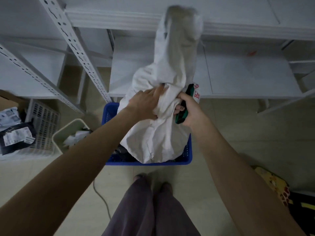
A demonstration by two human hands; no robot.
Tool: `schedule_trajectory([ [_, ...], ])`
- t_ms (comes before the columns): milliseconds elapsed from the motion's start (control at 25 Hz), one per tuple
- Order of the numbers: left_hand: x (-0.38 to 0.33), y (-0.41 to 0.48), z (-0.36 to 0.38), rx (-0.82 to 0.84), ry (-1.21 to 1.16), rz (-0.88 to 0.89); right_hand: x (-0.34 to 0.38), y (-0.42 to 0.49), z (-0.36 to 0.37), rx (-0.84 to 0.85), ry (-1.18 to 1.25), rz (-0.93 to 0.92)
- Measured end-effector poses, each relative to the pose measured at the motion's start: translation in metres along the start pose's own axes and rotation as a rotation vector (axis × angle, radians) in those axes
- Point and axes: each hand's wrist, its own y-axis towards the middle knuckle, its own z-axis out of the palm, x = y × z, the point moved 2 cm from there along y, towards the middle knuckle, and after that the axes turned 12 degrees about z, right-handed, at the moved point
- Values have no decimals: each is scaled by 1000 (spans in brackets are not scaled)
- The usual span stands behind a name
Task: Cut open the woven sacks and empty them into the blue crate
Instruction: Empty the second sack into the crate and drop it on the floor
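Note:
A white woven sack [162, 133] stands over the blue crate [187, 155] on the floor, its upper end blurred against the shelf edge. My left hand [144, 104] grips a fold of the sack at mid-height. My right hand [189, 109] holds the sack's right side together with a dark green and black object [181, 116]; I cannot tell what that object is. Dark contents [121, 153] show in the crate at the sack's lower left. The sack covers most of the crate.
White metal shelving [76, 46] stands behind and left of the crate. A beige bin [58, 138] with crumpled paper and a white basket [45, 123] holding parcels sit to the left. A cable [102, 198] runs on the floor by my legs. A yellow patterned item [276, 183] lies lower right.

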Motion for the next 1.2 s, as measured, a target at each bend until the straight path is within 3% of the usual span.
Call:
schedule_trajectory([
  [120, 0, 10, 15, -111, -179, -172, 4, -10, -13, -52, -59, -109],
  [280, 15, 16, 4, -74, -349, -229, 3, -23, -21, -498, -688, -770],
  [360, 16, 17, -6, -60, -343, -187, -2, -34, -28, -518, -854, -1031],
  [440, 15, 19, -17, -20, -408, -145, -2, -40, -40, -455, -1024, -1126],
  [560, 12, 16, -24, 93, -674, -66, 3, -37, -37, -308, -1247, -865],
  [720, 8, -7, -18, 140, -792, -69, -4, -21, -22, -129, -1385, -448],
  [840, 12, -13, -25, -19, -663, -73, -25, -9, -18, -212, -1141, -522],
  [1000, 26, -35, -30, -383, -549, -304, -4, -16, -1, -275, -773, -561],
  [1080, 35, -62, 2, -325, -644, -447, 22, -30, 1, -283, -669, -626],
  [1200, 24, -89, 71, 3, -874, -546, 42, -52, 12, -265, -536, -685],
])
